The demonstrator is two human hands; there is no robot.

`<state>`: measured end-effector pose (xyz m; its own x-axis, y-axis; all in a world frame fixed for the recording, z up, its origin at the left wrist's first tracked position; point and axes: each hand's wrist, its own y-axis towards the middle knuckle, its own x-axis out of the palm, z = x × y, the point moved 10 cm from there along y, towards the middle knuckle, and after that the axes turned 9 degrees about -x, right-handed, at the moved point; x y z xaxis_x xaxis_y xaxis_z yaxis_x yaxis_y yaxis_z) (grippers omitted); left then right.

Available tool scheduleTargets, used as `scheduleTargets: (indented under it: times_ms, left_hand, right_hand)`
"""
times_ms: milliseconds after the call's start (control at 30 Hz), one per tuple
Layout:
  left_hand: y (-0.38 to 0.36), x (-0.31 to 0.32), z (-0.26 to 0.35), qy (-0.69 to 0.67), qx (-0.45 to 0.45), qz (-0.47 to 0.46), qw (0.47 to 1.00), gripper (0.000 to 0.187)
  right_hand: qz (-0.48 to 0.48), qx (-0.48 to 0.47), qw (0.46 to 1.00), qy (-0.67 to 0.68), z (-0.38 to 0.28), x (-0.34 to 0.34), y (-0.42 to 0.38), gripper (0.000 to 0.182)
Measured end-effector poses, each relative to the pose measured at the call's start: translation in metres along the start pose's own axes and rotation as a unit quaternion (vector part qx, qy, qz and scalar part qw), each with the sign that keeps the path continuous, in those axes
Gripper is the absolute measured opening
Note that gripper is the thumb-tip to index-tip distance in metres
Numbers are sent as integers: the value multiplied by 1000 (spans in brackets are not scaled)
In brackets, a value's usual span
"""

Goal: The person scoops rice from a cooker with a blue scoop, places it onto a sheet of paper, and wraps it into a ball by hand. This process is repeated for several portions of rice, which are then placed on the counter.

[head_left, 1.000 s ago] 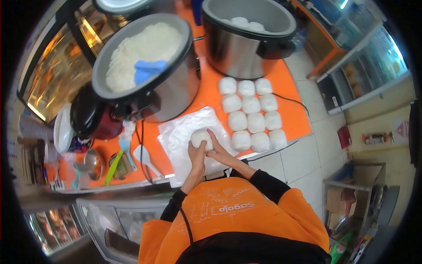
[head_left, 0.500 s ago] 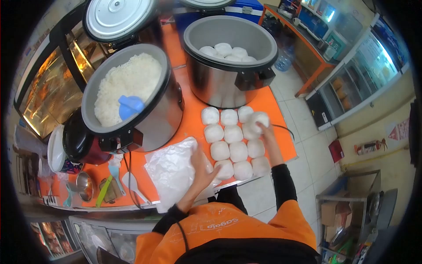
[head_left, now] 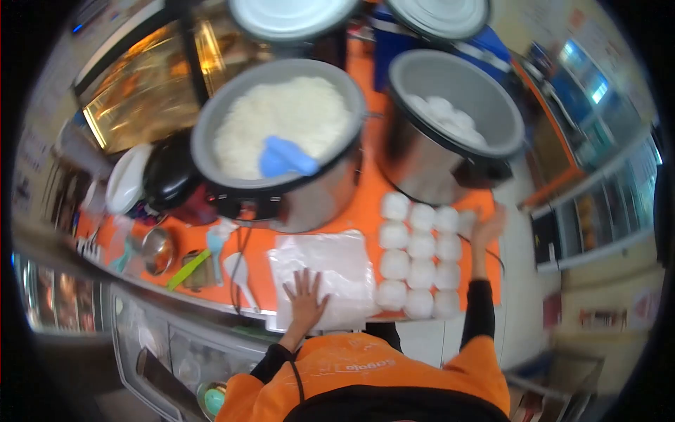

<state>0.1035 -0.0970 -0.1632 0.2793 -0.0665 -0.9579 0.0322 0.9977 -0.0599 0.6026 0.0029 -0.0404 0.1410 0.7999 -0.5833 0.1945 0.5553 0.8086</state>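
Observation:
My left hand [head_left: 305, 302] lies flat with fingers spread on a stack of thin white wrapping sheets [head_left: 344, 260] at the table's front edge. To the right of the sheets, white wrapped rice packets [head_left: 420, 246] stand in close rows. My right hand [head_left: 488, 228] is at the far right end of the top row, beside a blurred white packet [head_left: 467, 222]. Its fingers look apart, though motion smears them. Beyond the sheets, an open rice cooker [head_left: 204, 141] holds loose white rice [head_left: 281, 112] with a blue scoop [head_left: 285, 158] resting in it.
A second open cooker [head_left: 450, 165], with white packets inside, stands behind the rows. Left along the orange table [head_left: 330, 225] are a white spatula [head_left: 241, 281], a green-handled utensil [head_left: 188, 269], a metal bowl [head_left: 158, 250] and a dark pot [head_left: 172, 176]. A glass display case [head_left: 140, 84] stands back left.
My left hand has moved from the packets' edge to flat on the sheets. The packet raised in my right hand has come down beside the top row. The view has shifted left.

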Motion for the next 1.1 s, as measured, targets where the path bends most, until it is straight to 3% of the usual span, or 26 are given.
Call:
scheduleTargets:
  times_ms: [33, 67, 100, 167, 233, 267, 333, 400, 467, 533, 600, 700, 800, 900, 1100]
  left_hand:
    - [0, -17, -2, -30, -7, 44, 999, 63]
    - [0, -33, -5, -58, -9, 85, 995, 64]
    - [2, -63, -5, -81, 4, 187, 979, 63]
    - [9, -122, -7, -119, 48, 371, 920, 62]
    - [31, -189, -8, -156, 68, 485, 858, 52]
    - [38, -221, -8, -175, 79, 539, 820, 48]
    - [69, -258, -12, -161, 35, 527, 834, 43]
    - [86, -281, -14, -151, 13, 528, 836, 34]
    - [88, -281, -12, -156, 57, 543, 823, 32]
    - [87, -283, -12, -181, 66, 557, 808, 28]
    - [87, -279, -13, -182, 78, 567, 800, 27]
    - [88, -279, -12, -163, 84, 574, 798, 24]
    - [86, -277, -12, -163, 76, 565, 805, 24]
    - [87, -274, -15, -177, 80, 566, 801, 27]
    - [87, -271, -15, -185, 81, 570, 796, 25]
  right_hand:
    - [100, -16, 994, 42, -58, -63, 45, 37]
    - [131, -33, 984, 115, -111, -108, 86, 31]
    - [159, -46, 969, 182, -156, -145, 112, 25]
    - [99, -136, 866, 471, -245, -159, 151, 22]
    - [-14, -289, 845, 450, -376, -177, 176, 17]
    - [-168, -258, 818, 485, -426, -153, 178, 21]
    - [-330, -392, 817, 265, -500, -74, 154, 30]
    - [-541, -524, 643, 138, -540, -24, 111, 38]
    - [-587, -565, 574, 83, -548, 11, 114, 40]
    - [-493, -553, 650, 171, -566, 55, 165, 39]
    - [-379, -456, 796, 124, -563, 45, 229, 28]
    - [-287, -420, 861, -18, -543, 80, 240, 26]
    - [-300, -438, 841, -105, -520, 101, 229, 26]
    - [-343, -478, 801, -111, -494, 102, 227, 23]
    - [-482, -528, 688, -123, -508, 34, 185, 28]
